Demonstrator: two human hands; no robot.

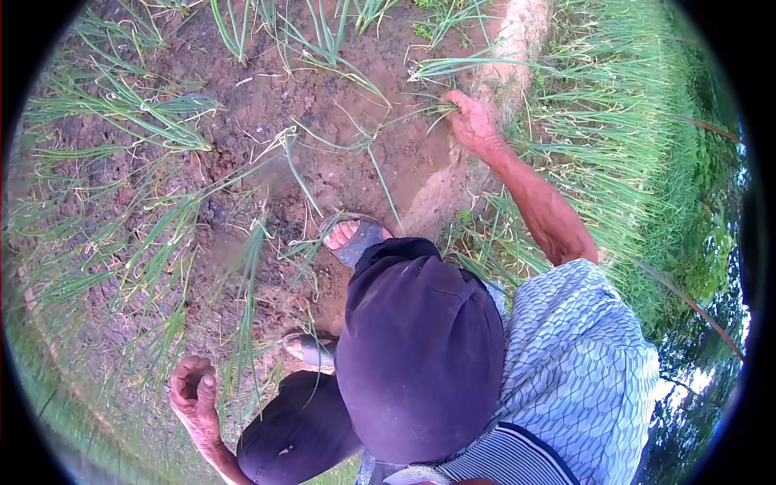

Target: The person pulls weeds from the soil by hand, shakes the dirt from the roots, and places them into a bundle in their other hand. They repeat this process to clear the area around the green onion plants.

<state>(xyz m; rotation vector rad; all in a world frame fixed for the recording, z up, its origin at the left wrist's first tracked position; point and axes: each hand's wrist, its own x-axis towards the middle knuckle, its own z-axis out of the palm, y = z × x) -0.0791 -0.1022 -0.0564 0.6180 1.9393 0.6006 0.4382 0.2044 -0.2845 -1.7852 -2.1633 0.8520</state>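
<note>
At the upper middle, my right hand (477, 128) is closed, its fingertips pinching thin green blades (428, 109) just above the soil beside a pale dirt ridge. My left hand (196, 398) is at the lower left, palm partly turned up, with fingers loosely curled and thumb apart. Nothing shows between its fingers. Near it stand long green onion-like leaves (249, 283). Loose leaves (376, 166) cross the bare soil between my right hand and a sandalled foot (347, 237).
Onion-like plants (162, 121) grow in damp brown soil (283, 97) at the left. A dense green row (606, 137) fills the right, beyond the pale ridge (513, 48). Dark-clothed knees (420, 356), a second sandalled foot (311, 350) and patterned cloth (574, 347) occupy the lower part.
</note>
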